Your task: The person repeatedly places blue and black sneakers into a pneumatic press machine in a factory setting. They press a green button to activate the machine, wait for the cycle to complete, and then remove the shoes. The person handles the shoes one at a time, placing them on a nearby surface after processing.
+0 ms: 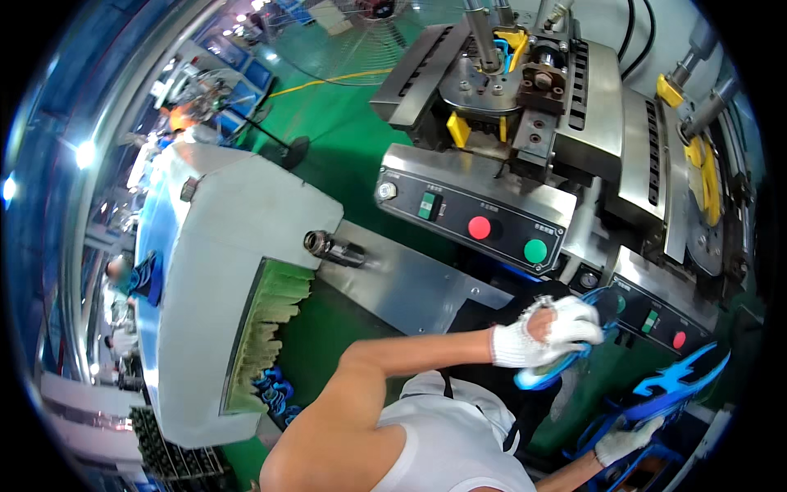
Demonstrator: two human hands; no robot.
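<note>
My left hand, in a white knit glove, is closed around a blue-edged piece that looks like a shoe upper. The hand is in front of my lap, just below the machine's front panel, and covers most of the piece. Lower right, my right hand, also gloved, grips blue shoe uppers with cut-out strips. They stand up beside it over a blue rack or crate. Its fingertips are partly hidden by the blue material.
A metal press machine stands ahead, its control panel carrying red and green buttons. A second station is to the right. At left is a grey machine housing with a green bristled opening; blue pieces lie below it.
</note>
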